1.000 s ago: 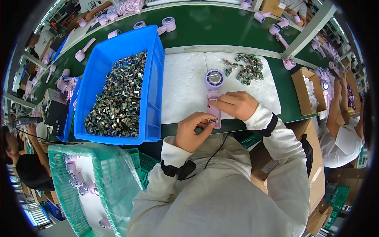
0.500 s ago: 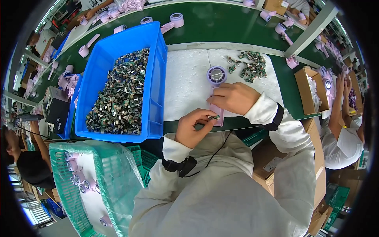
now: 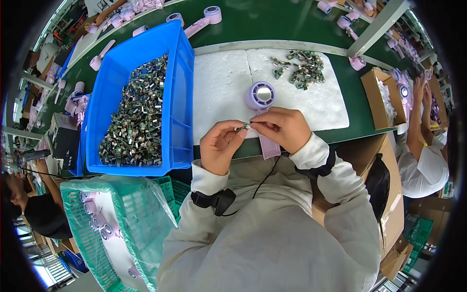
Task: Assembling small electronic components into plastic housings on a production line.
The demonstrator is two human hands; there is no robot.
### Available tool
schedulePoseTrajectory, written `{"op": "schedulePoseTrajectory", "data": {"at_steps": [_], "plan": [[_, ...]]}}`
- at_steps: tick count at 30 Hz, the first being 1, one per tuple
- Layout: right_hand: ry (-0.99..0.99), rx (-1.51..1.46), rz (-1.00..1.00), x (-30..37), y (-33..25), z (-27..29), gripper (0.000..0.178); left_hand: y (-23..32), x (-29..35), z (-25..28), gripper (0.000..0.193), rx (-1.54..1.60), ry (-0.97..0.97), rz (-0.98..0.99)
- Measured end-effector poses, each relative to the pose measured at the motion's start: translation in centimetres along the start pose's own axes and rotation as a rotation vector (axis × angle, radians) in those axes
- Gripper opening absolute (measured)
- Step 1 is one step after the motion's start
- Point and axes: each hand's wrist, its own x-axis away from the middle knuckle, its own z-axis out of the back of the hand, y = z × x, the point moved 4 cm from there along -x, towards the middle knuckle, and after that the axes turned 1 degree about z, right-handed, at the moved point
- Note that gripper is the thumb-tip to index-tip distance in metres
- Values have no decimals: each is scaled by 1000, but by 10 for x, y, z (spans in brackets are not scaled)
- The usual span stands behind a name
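My left hand (image 3: 219, 146) pinches a small green circuit board (image 3: 242, 127) between thumb and fingertips. The fingertips of my right hand (image 3: 287, 127) are closed at the board's other end, meeting the left ones. Beneath the hands lies a lilac handheld fan (image 3: 269, 147), its round head pointing away from me and its handle toward me; my right hand covers part of the handle. The fan head rests on a white foam sheet (image 3: 219, 78). A loose heap of similar circuit boards (image 3: 307, 70) sits on the sheet's far right part.
Left of the sheet stands a deep blue bin (image 3: 181, 112) full of circuit boards. A lined green crate (image 3: 124, 194) with several fan parts is at lower left. More lilac fans (image 3: 212, 14) lie across the green bench. A cardboard box (image 3: 384, 102) and a co-worker's arms (image 3: 417, 117) are at right.
My right hand has come off the fan's handle and met my left at the circuit board. My left hand has moved slightly left and up. The view has shifted a little.
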Motion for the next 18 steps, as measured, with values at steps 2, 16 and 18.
{"op": "schedulePoseTrajectory", "data": {"at_steps": [2,16,18], "plan": [[33,-1,17,5,2,-1,10,-2,1,2,22,-21,109,-4],[86,-210,33,16,9,0,11,-4,-3,-7,31,-205,-8,83],[86,-220,52,17,11,0,11,-4,-4,-8,30,-200,-43,83]]}}
